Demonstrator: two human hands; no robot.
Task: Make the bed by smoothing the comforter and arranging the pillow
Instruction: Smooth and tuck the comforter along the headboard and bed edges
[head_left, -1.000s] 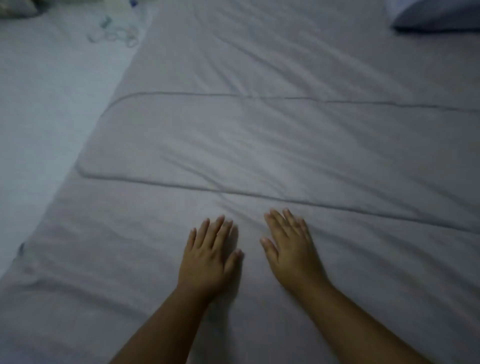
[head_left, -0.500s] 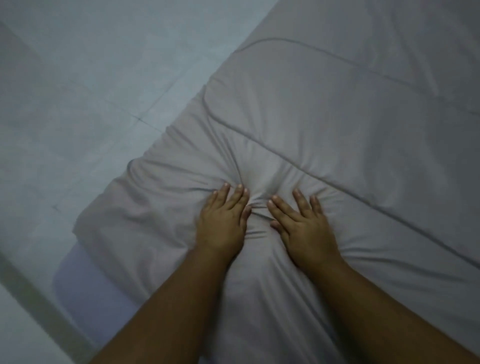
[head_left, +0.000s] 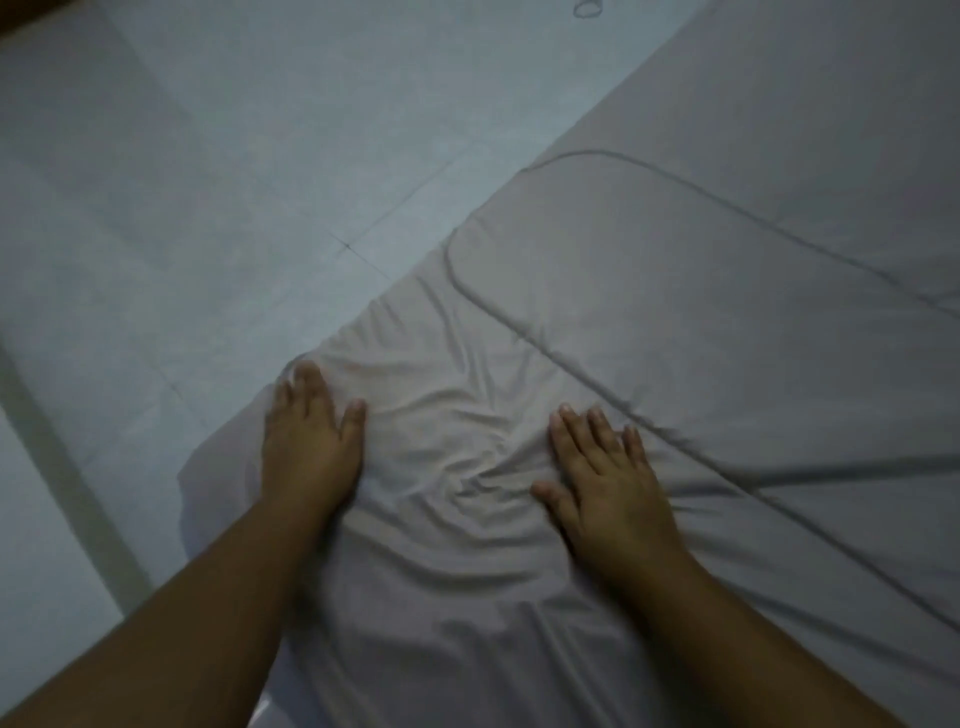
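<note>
A grey quilted comforter (head_left: 701, 338) spreads across the bed, its wrinkled corner beside a pale tiled floor (head_left: 208, 208). The left hand (head_left: 306, 447) presses flat at the corner's edge, the right hand (head_left: 608, 483) flat nearby. All fingers are straight, grasping nothing.

Left hand (head_left: 310, 441): palm down, flat, fingers held close together and pointing away from the body, their tips blurred, thumb splayed toward the other hand. Right hand (head_left: 610, 483): palm down, flat, fingers straight and slightly fanned, angled a little toward the left, thumb stuck out sideways toward the left hand. Both forearms bare, the left forearm (head_left: 208, 597) entering from the lower left corner and the right forearm (head_left: 753, 634) from the lower right, wrists straight, hands level with each other and well apart.
</note>
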